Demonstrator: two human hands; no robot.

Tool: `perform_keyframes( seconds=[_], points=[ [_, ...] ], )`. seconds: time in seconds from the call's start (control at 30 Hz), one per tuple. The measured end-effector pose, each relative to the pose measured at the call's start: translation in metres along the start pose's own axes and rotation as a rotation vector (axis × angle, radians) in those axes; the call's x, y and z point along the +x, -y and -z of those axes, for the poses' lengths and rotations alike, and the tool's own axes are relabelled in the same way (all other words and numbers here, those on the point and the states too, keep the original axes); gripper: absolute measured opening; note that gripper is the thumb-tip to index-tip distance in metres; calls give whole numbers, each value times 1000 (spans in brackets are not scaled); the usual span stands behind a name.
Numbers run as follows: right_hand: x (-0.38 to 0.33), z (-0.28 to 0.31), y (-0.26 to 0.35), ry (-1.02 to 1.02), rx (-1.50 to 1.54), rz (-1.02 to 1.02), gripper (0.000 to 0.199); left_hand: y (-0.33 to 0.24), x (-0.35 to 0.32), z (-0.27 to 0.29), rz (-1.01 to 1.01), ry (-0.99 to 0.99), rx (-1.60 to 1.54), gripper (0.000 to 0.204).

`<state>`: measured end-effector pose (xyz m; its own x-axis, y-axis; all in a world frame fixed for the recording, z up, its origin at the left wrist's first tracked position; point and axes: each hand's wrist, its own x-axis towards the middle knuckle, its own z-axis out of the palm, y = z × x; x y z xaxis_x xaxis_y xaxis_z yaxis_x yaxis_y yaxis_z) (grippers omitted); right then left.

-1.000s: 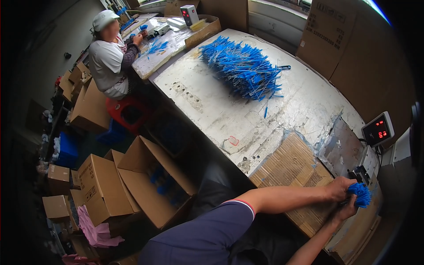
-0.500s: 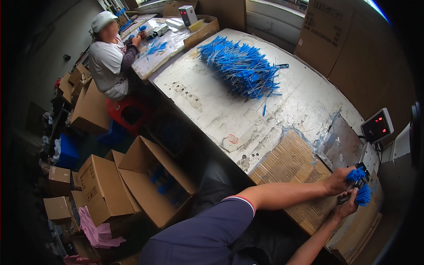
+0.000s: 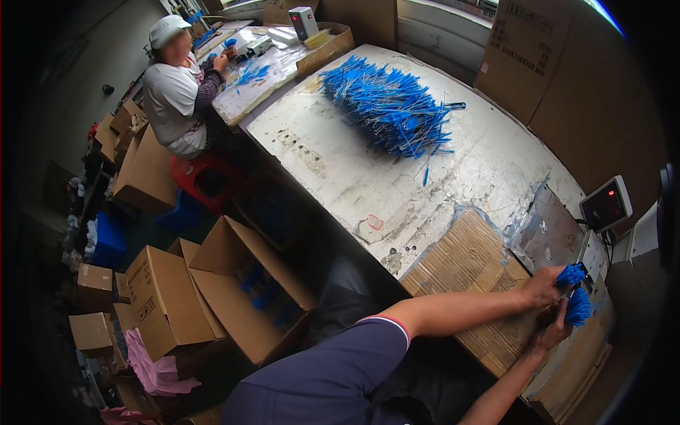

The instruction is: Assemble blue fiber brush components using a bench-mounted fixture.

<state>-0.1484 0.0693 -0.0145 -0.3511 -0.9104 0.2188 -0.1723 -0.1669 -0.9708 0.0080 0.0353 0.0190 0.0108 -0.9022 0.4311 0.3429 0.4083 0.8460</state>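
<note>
At the far right of the bench, my left hand point(image 3: 544, 286) is closed around a bundle of thin blue sticks point(image 3: 569, 275), their blue ends fanning out past the fingers. Just nearer to me, my right hand point(image 3: 554, 333) grips a second, fuller blue bundle point(image 3: 579, 307). The two bundles almost touch, beside a small dark device partly hidden behind them. A large heap of similar blue sticks with thin pale wires point(image 3: 386, 106) lies on the white worktop point(image 3: 319, 184), well away from both hands.
A display unit with red digits point(image 3: 606, 204) stands behind my hands. Corrugated cardboard point(image 3: 464, 258) covers the bench's near part. Open cartons point(image 3: 244, 297) stand on the floor at left. A co-worker point(image 3: 173, 99) sits at the far-left table, handling blue pieces.
My two hands have shifted slightly, bringing the bundles closer together and turning the nearer one more upright. The red digits on the display have changed.
</note>
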Motion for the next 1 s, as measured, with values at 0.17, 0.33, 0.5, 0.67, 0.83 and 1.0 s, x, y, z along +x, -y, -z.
perform_keyframes(
  seconds=[0.17,0.33,0.5,0.67,0.83,1.0],
  points=[
    [-11,-17,37,131,130,-45,21,20,4,-2,39,66,87,23],
    [-4,-34,49,253,335,-288,17,9,9,19,481,32,-100,24],
    [0,-14,56,294,369,-391,16,11,12,5,418,29,-119,24],
    [-1,-5,48,312,369,-399,19,7,8,-1,460,21,-146,17],
    [-1,-11,46,231,458,-371,16,9,14,6,492,-7,-85,8],
    [-6,-15,44,158,487,-329,17,15,15,7,387,-27,-33,10]
  ],
)
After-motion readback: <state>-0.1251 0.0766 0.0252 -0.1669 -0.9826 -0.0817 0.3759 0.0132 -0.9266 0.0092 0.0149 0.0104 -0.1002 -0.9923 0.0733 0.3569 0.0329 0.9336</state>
